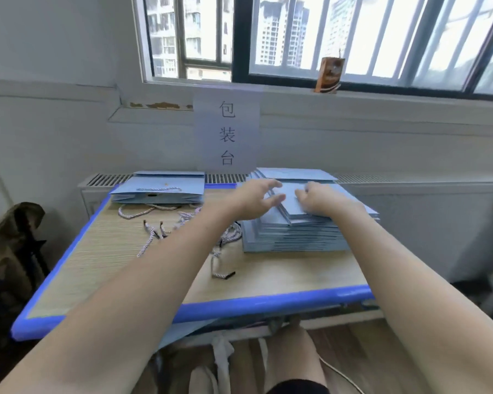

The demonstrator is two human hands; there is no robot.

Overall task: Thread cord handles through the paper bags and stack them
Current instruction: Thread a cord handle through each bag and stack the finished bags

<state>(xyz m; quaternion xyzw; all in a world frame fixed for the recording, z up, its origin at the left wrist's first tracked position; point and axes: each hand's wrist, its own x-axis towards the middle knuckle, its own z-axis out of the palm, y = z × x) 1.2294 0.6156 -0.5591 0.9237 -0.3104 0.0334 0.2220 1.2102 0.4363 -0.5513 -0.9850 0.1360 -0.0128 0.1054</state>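
On the right half of the blue-edged table, a tall stack of flat, unthreaded blue paper bags lay, and both hands were at its top. The left hand reached in from the stack's left side with its fingers spread and lightly curved, thumb below, at the edge of the top bag; whether it had closed on the paper could not be told. The right hand rested on that same bag with its fingers curled down onto it, seemingly pinching or pressing its upper edge.

To the left of the stack, loose twisted cord handles with dark tips lay scattered on the wood-grain top, well apart from the hands. Further left of the stack, toward the far corner, sat a small pile of finished bags with a cord showing through the top one. Behind the stack a paper sign hung from the sill, and a small carton stood on the ledge above.

The bags looked light, thin and fairly stiff when folded, but easy to crease, and smooth enough to slide on one another. Lifting one likely called for pinching a single folded edge while the other hand steadied those beneath.
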